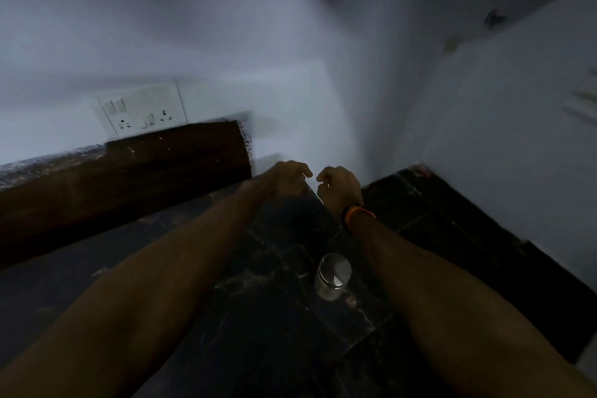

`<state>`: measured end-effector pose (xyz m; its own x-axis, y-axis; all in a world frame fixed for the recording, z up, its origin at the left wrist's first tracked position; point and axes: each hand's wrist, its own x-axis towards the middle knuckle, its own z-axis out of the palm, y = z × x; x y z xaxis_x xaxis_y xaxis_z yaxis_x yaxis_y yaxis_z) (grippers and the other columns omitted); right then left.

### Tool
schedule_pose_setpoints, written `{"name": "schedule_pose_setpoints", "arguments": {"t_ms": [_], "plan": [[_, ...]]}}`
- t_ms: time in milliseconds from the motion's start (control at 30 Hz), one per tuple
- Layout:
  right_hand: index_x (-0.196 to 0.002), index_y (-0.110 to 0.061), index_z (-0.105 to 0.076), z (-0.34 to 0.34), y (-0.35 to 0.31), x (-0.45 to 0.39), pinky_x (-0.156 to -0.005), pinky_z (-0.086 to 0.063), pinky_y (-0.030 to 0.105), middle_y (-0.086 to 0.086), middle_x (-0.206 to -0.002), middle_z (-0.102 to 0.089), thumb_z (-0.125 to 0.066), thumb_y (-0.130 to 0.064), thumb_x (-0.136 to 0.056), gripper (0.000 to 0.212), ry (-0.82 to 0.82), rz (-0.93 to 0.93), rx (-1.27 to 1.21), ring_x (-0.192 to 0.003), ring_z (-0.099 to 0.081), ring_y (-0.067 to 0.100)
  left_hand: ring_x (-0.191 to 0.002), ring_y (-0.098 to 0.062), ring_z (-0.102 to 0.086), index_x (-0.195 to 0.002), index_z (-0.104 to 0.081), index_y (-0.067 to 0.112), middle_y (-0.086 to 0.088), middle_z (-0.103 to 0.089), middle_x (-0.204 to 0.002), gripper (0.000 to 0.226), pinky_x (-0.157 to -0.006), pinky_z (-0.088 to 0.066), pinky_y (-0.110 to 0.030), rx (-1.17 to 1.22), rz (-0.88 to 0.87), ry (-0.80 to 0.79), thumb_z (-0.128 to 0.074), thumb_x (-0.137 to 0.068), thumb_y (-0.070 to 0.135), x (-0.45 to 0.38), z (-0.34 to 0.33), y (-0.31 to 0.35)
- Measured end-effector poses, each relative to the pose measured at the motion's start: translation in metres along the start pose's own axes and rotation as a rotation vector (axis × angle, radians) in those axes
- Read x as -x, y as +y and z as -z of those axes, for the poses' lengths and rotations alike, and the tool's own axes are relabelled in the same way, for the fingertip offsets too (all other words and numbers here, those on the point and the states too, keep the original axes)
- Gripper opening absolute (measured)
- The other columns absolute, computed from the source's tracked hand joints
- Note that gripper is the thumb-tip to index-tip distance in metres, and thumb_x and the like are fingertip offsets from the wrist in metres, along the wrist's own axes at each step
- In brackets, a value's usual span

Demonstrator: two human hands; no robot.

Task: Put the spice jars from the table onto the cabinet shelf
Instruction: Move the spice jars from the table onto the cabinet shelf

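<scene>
One spice jar (332,275) with a shiny metal lid stands upright on the dark marble worktop (265,317), between the two outstretched forearms and just beside the right one. It lies well apart from both hands, on the near side of them, and nothing touches it. The left hand (289,176) and the right hand (339,182) reach forward side by side near the far edge of the worktop, close to the pale wall (290,58). Their fingers (305,171) hang loosely curled and hold nothing; the tips of the two hands nearly meet. A dark band with an orange thread (357,213) circles the right wrist. To the left a brown wooden board (145,171) runs along the wall under a white switch and socket plate (142,111). The picture is dim and blurred
</scene>
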<state>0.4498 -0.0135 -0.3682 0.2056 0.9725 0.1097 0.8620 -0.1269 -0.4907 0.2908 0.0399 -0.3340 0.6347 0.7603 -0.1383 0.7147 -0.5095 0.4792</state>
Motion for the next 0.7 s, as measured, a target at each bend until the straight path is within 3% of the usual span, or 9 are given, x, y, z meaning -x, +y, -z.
{"name": "schedule_pose_setpoints", "arguments": {"t_ms": [100,233,433,567,700], "plan": [[-0.102,-0.007,-0.070,-0.018,0.021,0.024,-0.085,-0.054,0.041,0.014,-0.103,-0.068,-0.055,-0.018,-0.089,0.022,-0.094,-0.066,0.034,-0.096,-0.064,0.031,-0.119,-0.025,-0.057,-0.130,-0.059,0.008,-0.011,-0.060,-0.131,0.041,-0.104,-0.045,-0.041,0.028,-0.007,-0.090,-0.066,-0.093,0.023,0.002,-0.040,-0.006],[-0.105,-0.012,-0.071,-0.036,0.036,0.048,-0.089,-0.051,0.035,0.012,-0.111,-0.069,-0.058,-0.016,-0.083,0.026,-0.181,-0.156,0.012,-0.102,-0.064,0.031,-0.116,-0.019,-0.060,-0.128,-0.060,0.017,-0.005,-0.062,-0.126,0.044,-0.095,-0.046,-0.030,0.151,0.065,-0.161,-0.073,-0.087,0.023,0.011,-0.084,-0.014],[-0.111,-0.020,-0.070,-0.061,0.056,0.080,-0.098,-0.049,0.038,0.010,-0.120,-0.067,-0.060,-0.019,-0.077,0.035,-0.254,-0.237,0.024,-0.112,-0.060,0.031,-0.115,-0.017,-0.060,-0.129,-0.060,0.014,-0.007,-0.063,-0.126,0.046,-0.098,-0.047,-0.031,0.232,0.122,-0.213,-0.074,-0.086,0.021,0.027,-0.131,-0.023],[-0.117,-0.022,-0.066,-0.075,0.061,0.095,-0.100,-0.043,0.043,0.011,-0.126,-0.058,-0.061,-0.023,-0.078,0.040,-0.216,-0.268,0.065,-0.119,-0.049,0.035,-0.117,-0.020,-0.061,-0.131,-0.061,0.010,-0.010,-0.065,-0.126,0.046,-0.103,-0.049,-0.037,0.247,0.160,-0.233,-0.074,-0.087,0.017,0.039,-0.149,-0.027],[-0.125,-0.024,-0.059,-0.089,0.065,0.110,-0.100,-0.039,0.048,0.008,-0.131,-0.051,-0.061,-0.039,-0.081,0.047,-0.185,-0.274,0.144,-0.123,-0.041,0.032,-0.119,-0.021,-0.060,-0.132,-0.059,0.010,-0.010,-0.064,-0.128,0.047,-0.103,-0.049,-0.038,0.243,0.156,-0.252,-0.073,-0.087,0.016,0.047,-0.159,-0.030]]}}
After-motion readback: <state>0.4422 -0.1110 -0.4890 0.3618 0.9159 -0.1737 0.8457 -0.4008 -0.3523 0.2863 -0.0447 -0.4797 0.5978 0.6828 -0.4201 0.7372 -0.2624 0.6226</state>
